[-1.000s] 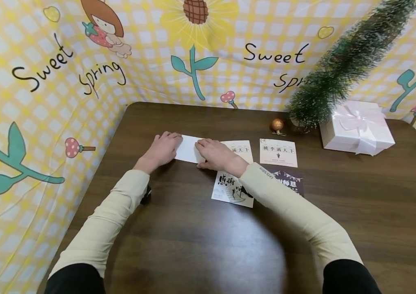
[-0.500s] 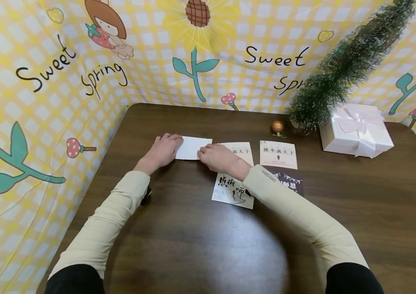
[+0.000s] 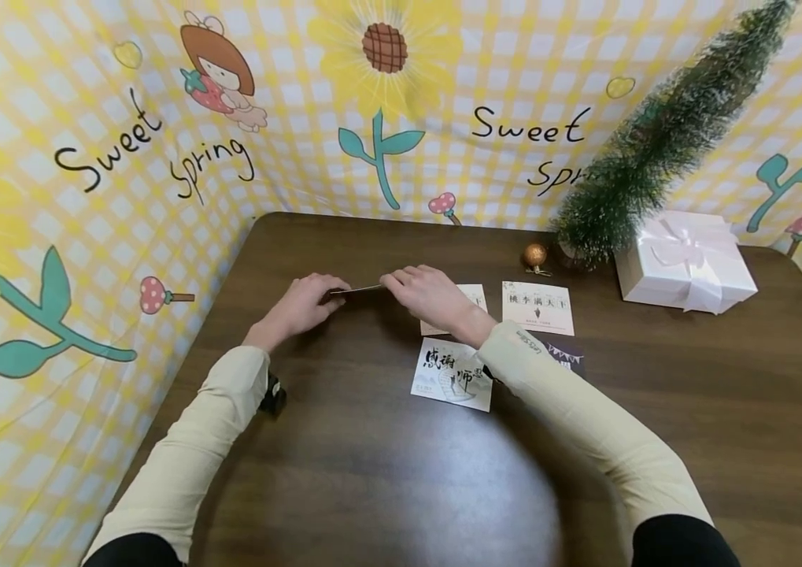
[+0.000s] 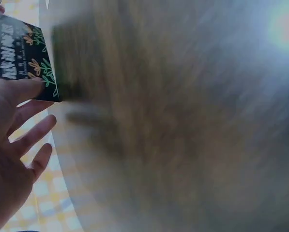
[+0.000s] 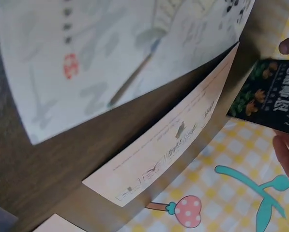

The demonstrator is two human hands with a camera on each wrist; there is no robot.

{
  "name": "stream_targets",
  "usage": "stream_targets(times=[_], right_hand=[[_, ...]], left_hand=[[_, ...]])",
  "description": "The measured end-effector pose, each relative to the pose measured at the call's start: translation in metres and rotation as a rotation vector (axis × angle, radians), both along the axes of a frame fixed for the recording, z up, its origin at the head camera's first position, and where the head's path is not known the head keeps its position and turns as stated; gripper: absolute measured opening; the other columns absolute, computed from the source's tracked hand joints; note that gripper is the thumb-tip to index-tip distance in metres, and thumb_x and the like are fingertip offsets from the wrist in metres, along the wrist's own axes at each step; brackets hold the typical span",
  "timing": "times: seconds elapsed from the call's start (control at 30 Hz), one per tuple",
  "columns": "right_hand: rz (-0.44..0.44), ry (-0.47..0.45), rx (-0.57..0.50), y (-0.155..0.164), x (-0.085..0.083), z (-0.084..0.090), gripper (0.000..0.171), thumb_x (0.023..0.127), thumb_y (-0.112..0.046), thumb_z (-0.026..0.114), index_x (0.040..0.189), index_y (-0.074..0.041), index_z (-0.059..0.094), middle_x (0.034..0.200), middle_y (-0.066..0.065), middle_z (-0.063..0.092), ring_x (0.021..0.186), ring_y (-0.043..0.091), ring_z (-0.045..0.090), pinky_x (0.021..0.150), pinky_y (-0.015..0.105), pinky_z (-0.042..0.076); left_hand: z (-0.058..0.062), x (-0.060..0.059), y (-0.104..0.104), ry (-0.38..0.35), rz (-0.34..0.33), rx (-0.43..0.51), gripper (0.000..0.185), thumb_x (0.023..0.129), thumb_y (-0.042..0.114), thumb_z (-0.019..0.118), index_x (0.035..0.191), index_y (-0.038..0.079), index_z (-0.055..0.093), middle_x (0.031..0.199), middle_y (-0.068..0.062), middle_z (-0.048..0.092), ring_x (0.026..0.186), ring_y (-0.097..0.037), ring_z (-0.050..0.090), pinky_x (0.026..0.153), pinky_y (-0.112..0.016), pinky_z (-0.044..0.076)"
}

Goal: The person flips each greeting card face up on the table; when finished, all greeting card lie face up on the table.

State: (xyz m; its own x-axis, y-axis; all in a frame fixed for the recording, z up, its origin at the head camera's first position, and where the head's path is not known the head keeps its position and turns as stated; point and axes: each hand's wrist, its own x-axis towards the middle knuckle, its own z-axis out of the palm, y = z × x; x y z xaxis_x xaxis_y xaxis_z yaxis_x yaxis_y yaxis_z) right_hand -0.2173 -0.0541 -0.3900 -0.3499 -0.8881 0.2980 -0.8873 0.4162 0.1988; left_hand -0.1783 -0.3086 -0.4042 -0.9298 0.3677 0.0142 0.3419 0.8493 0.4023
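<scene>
Both hands are clamped on the card [image 3: 358, 290] now, left hand [image 3: 304, 302] pinching its left end, right hand [image 3: 429, 293] its right, and it's up off the table [image 3: 386, 472], edge-on from the head view. A second ago it lay flat, white face up, under their fingers; now the dark printed side [image 4: 23, 58] faces down. So it's lifted, mid-turn by the look of it. At three o'clock of the hands lie the pale cards [image 3: 537, 307], at five o'clock another card [image 3: 452, 375].

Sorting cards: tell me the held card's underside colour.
Card: black with green and orange leaves, clearest in left wrist view.
</scene>
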Motion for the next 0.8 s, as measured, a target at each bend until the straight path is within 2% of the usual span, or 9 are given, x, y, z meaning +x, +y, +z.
stream_targets(times=[0.1, 0.23, 0.4, 0.53, 0.63, 0.73, 0.8], right_hand=[[-0.026, -0.046, -0.033, 0.004, 0.0, 0.005, 0.038, 0.085, 0.004, 0.062, 0.122, -0.005, 0.058, 0.109, 0.008, 0.069, 0.098, 0.022, 0.066, 0.085, 0.035, 0.05], [-0.061, -0.177, -0.091, 0.01, 0.002, 0.012, 0.037, 0.088, 0.003, 0.059, 0.124, -0.007, 0.058, 0.111, 0.007, 0.069, 0.099, 0.022, 0.066, 0.084, 0.036, 0.048], [-0.068, -0.447, -0.303, 0.023, 0.004, 0.014, 0.027, 0.1, -0.012, 0.051, 0.126, -0.008, 0.057, 0.114, 0.007, 0.069, 0.093, 0.02, 0.068, 0.083, 0.038, 0.051], [-0.081, -0.677, -0.487, 0.035, 0.006, 0.01, 0.034, 0.1, -0.02, 0.056, 0.13, -0.006, 0.051, 0.115, 0.011, 0.067, 0.096, 0.02, 0.068, 0.085, 0.038, 0.053], [-0.098, -0.806, -0.572, 0.041, 0.007, 0.007, 0.024, 0.096, -0.017, 0.062, 0.116, -0.005, 0.057, 0.104, 0.01, 0.07, 0.093, 0.019, 0.068, 0.084, 0.037, 0.053], [-0.116, -0.878, -0.608, 0.045, 0.008, 0.005, 0.009, 0.094, -0.014, 0.065, 0.095, -0.007, 0.06, 0.093, 0.007, 0.071, 0.086, 0.017, 0.065, 0.078, 0.036, 0.052], [-0.134, -0.913, -0.622, 0.047, 0.009, 0.004, 0.011, 0.093, -0.014, 0.066, 0.086, -0.008, 0.06, 0.089, 0.006, 0.07, 0.083, 0.018, 0.062, 0.075, 0.035, 0.051]], left_hand=[[-0.001, 0.007, 0.004, 0.023, 0.02, 0.06, 0.017, 0.097, 0.013, 0.06, 0.105, 0.003, 0.07, 0.101, -0.013, 0.071, 0.086, -0.028, 0.066, 0.078, -0.046, 0.05], [0.005, 0.017, 0.012, 0.009, 0.061, 0.116, 0.018, 0.098, 0.016, 0.059, 0.096, 0.002, 0.071, 0.096, -0.014, 0.072, 0.076, -0.022, 0.063, 0.069, -0.039, 0.049], [0.012, 0.027, 0.019, -0.006, 0.032, 0.203, 0.015, 0.096, 0.014, 0.061, 0.091, 0.003, 0.071, 0.091, -0.012, 0.072, 0.065, -0.015, 0.059, 0.065, -0.034, 0.049], [0.017, 0.034, 0.025, -0.029, 0.011, 0.271, 0.015, 0.096, 0.014, 0.062, 0.09, 0.004, 0.071, 0.087, -0.011, 0.072, 0.061, -0.013, 0.056, 0.06, -0.029, 0.047], [0.022, 0.039, 0.031, -0.05, 0.018, 0.309, 0.016, 0.096, 0.015, 0.062, 0.09, 0.004, 0.072, 0.087, -0.01, 0.071, 0.063, -0.014, 0.057, 0.06, -0.028, 0.046], [0.025, 0.042, 0.037, -0.066, 0.022, 0.342, 0.016, 0.096, 0.016, 0.061, 0.092, 0.004, 0.072, 0.089, -0.01, 0.071, 0.067, -0.016, 0.059, 0.061, -0.028, 0.047], [0.026, 0.044, 0.04, -0.071, 0.025, 0.367, 0.016, 0.096, 0.016, 0.062, 0.095, 0.003, 0.07, 0.09, -0.011, 0.071, 0.07, -0.017, 0.06, 0.062, -0.029, 0.048]])
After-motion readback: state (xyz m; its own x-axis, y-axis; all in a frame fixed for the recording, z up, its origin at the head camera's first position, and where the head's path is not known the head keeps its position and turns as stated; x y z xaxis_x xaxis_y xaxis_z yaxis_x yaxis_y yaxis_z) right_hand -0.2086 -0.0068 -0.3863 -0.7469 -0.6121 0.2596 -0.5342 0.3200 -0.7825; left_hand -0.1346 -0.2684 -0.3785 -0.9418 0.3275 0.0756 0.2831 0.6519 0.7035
